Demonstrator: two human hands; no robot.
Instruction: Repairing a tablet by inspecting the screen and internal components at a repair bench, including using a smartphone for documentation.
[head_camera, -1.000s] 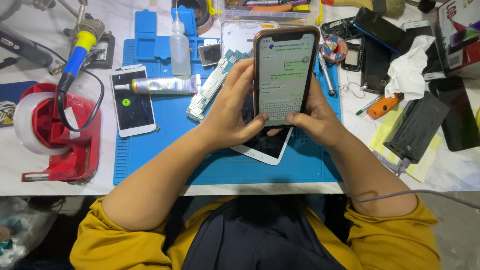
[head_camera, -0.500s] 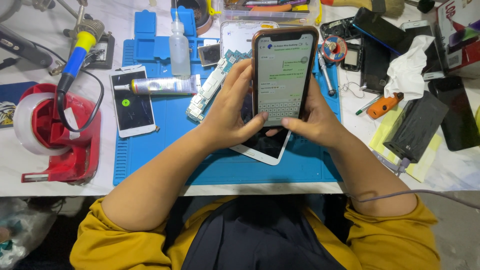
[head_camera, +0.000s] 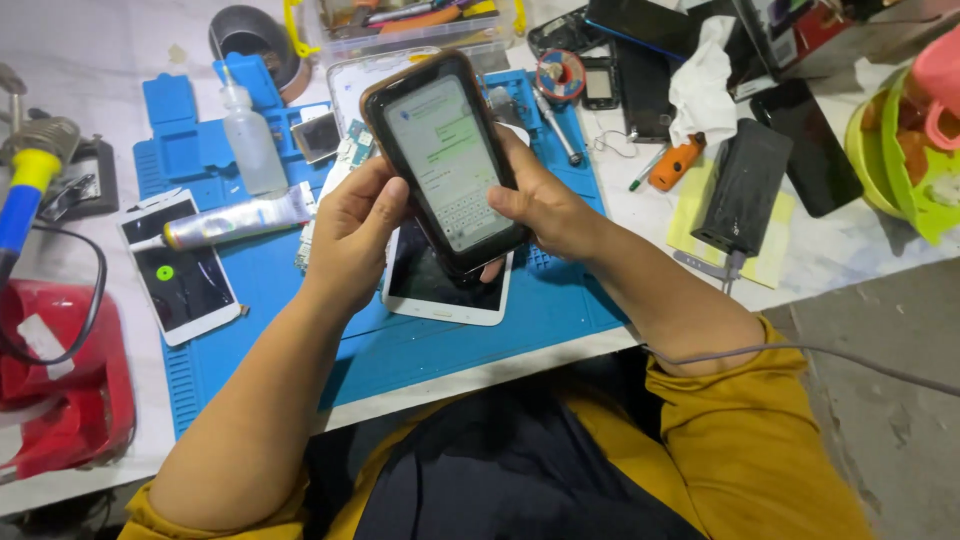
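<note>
Both my hands hold a smartphone (head_camera: 445, 160) in a brown case above the blue work mat (head_camera: 270, 320). Its lit screen shows a chat and a keyboard. My left hand (head_camera: 350, 235) wraps the phone's left side, thumb on the edge. From the right, my right hand (head_camera: 545, 205) grips it, thumb over the keyboard. Under the phone a white-framed phone (head_camera: 440, 290) lies face up on the mat.
A white phone with a cracked screen (head_camera: 180, 280), a silver tube (head_camera: 235, 220) and a squeeze bottle (head_camera: 250, 140) lie left on the mat. A red tool stand (head_camera: 50, 370) sits far left. Right are black phones (head_camera: 745, 185), an orange tool (head_camera: 672, 165), a white cloth (head_camera: 705, 80) and a green bowl (head_camera: 885, 150).
The view has swung: the bench now sits tilted and shifted left, showing floor at right. Both hands still hold the phone, now leaning left.
</note>
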